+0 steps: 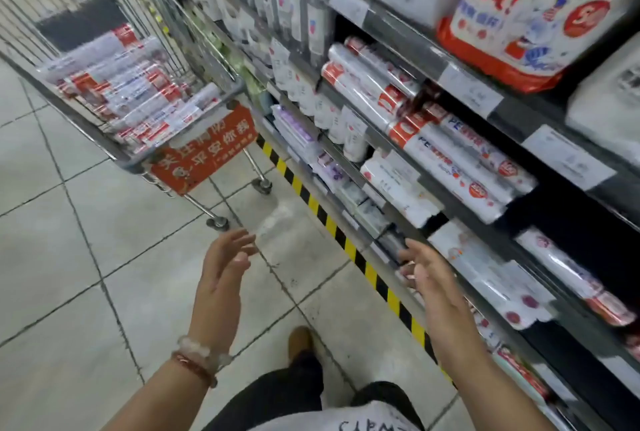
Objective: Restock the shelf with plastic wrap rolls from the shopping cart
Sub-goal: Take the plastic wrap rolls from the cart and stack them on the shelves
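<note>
A wire shopping cart (pixel 221 84) stands at upper left, filled with several white-and-red plastic wrap rolls (pixel 131 84). On the shelf (pixel 460 81) at right lie more of the same rolls (pixel 460 160), stacked in a row. My left hand (pixel 225 264) hovers over the floor below the cart, fingers relaxed and holding nothing. My right hand (pixel 429 278) is held out near the lower shelf edge, fingers loosely spread and empty. Both hands are apart from the rolls.
A red sign (pixel 204 150) hangs on the cart's near end. Yellow-and-black tape (pixel 346 243) runs along the shelf base on the tiled floor. Large white-and-orange bags (pixel 512 15) sit on the upper shelf. Lower shelves hold other wrapped packs (pixel 485 271). My shoe (pixel 301 340) is below.
</note>
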